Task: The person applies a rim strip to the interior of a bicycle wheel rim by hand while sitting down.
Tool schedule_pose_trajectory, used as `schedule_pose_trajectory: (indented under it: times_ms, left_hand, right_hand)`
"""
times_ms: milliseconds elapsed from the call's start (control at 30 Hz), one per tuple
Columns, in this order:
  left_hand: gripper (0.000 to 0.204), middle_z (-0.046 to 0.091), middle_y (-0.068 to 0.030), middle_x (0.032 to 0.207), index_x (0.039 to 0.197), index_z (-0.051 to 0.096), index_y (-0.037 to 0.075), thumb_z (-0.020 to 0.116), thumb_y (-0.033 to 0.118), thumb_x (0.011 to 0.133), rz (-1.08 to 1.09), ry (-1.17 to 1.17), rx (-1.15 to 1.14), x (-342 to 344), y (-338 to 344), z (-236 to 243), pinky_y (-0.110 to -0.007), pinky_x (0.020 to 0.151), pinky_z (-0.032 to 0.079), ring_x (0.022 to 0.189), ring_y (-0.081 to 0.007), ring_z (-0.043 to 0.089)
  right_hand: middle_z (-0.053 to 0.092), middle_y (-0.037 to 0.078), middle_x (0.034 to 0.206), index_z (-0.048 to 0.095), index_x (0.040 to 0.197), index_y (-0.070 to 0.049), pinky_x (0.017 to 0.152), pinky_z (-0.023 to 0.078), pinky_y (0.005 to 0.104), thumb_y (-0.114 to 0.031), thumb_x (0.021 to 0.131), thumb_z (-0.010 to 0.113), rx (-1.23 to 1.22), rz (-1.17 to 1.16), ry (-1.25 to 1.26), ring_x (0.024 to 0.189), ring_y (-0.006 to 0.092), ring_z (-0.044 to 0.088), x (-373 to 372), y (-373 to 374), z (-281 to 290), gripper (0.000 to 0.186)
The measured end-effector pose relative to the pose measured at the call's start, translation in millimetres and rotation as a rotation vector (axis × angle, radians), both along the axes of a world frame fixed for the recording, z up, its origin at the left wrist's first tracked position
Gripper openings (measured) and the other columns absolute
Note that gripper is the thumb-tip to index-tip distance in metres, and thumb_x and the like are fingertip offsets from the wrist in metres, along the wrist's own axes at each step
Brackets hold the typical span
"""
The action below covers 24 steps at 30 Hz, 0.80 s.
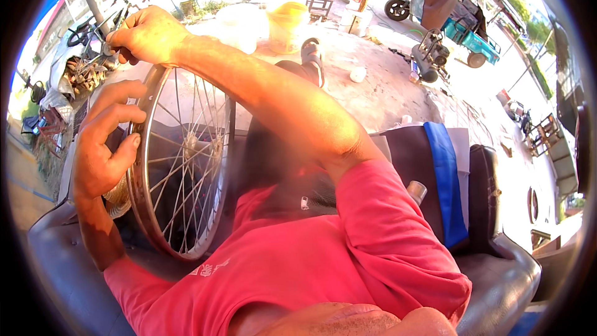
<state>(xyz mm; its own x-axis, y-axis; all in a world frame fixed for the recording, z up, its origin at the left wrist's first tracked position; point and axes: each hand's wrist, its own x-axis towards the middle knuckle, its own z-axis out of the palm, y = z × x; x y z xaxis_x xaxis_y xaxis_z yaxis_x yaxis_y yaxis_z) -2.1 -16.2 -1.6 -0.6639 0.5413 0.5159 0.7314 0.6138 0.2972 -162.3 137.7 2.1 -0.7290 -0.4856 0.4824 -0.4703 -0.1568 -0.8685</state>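
Observation:
A bare spoked wheel rim (142, 180), with thin metal spokes and a hub, stands upright at my left side, against the dark seat. No tyre shows on it. My left hand (106, 140) is at the rim's outer left edge, its bent fingers and thumb touching the metal. Just above the top of the rim, my right hand (149, 36) is closed in a pinch, the arm stretched across to the left. Whatever lies between its fingertips is too small to make out. A tan, banded thing (117, 200) sits below my left wrist, partly hidden.
I sit in a dark padded chair (509, 267). A blue cloth strip (445, 180) hangs on my right. Yellow bucket (288, 25), small compressor-like machine (430, 56) and turquoise three-wheeled cart (479, 40) stand farther off. A heap of scrap (87, 73) lies at far left.

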Motion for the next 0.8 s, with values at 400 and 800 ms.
schedule_pose_trajectory:
  times_ms: [400,800]
  left_hand:
    - [0.022,0.066,-0.0167,0.128,0.092,0.061,0.001,0.066,-0.011,0.075,0.044,0.042,-0.008,3.6,4.7,-0.7,-0.046,0.113,0.041,0.131,-0.0383,0.059]
    - [0.023,0.066,-0.0168,0.129,0.092,0.061,0.001,0.067,-0.011,0.073,0.027,0.028,0.004,3.1,3.9,-0.2,-0.045,0.111,0.043,0.13,-0.0385,0.059]
  right_hand:
    - [0.074,0.006,0.072,0.077,0.079,-0.002,0.065,0.054,0.0286,-0.026,0.093,0.075,-0.002,-0.001,-0.015,0.065,0.011,0.068,1.1,1.8,0.7,0.028]
    - [0.074,0.005,0.071,0.077,0.079,-0.004,0.066,0.054,0.0289,-0.029,0.095,0.073,0.033,-0.022,-0.01,0.066,0.0106,0.068,4.8,3.4,3.3,0.03]
